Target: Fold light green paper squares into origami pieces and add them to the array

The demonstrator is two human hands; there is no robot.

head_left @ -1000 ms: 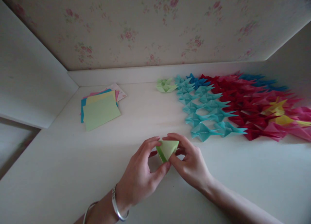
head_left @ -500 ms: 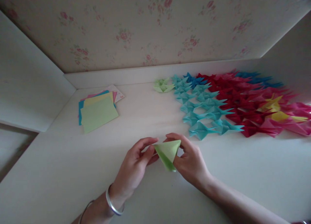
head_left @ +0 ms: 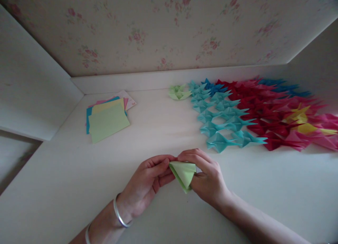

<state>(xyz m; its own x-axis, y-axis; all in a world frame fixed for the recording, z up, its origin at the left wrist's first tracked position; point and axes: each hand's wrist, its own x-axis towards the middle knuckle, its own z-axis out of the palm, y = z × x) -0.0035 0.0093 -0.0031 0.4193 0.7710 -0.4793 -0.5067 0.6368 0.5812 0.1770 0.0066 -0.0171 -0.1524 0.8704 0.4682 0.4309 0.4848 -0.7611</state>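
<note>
A light green sheet of origami paper [head_left: 184, 172], folded into a triangular shape, is held between both hands above the white table. My left hand [head_left: 151, 177] pinches its left corner between thumb and fingers. On the other side, my right hand [head_left: 207, 175] grips the right edge, its fingers curled over the top and its thumb partly hidden behind the paper. A silver bracelet [head_left: 118, 212] circles my left wrist.
At the left lies a fanned stack of coloured paper [head_left: 109, 124], light green on top. Folded paper cranes stand in rows at the back right: light green [head_left: 179, 92], turquoise [head_left: 219, 141], red [head_left: 274, 138], pink [head_left: 298, 138] and yellow [head_left: 298, 115]. A floral-papered wall [head_left: 111, 43] rises behind the table [head_left: 148, 127].
The green paper has come slightly lower and its upper flap looks flatter. My left fingers have closed in on its corner, and my right fingers have drawn over its top edge.
</note>
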